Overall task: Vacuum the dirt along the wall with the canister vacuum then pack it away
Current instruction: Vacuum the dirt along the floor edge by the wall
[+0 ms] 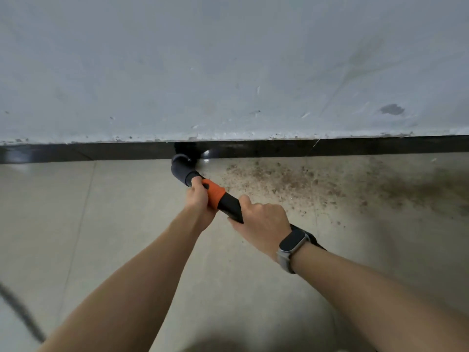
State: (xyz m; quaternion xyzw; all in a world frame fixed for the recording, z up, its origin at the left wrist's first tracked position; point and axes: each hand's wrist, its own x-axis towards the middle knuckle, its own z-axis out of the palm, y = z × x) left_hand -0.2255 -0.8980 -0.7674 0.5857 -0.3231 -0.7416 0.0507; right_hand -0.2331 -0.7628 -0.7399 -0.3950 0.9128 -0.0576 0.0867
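Left hand (199,199) is gripping the wand (215,195) at its orange collar, fingers wrapped round it. Right hand (261,222) is clamping the black section behind, thumb lying along the top; watch (291,246) on that wrist. The nozzle (180,168) is meeting the dark skirting (355,146) at 12 o'clock. Dirt (291,184) is lying on the floor (127,212) at 2 o'clock, just beside the skirting. A cable (20,311) is crossing at 8 o'clock.

Soft even light, blurred wide-angle edges.
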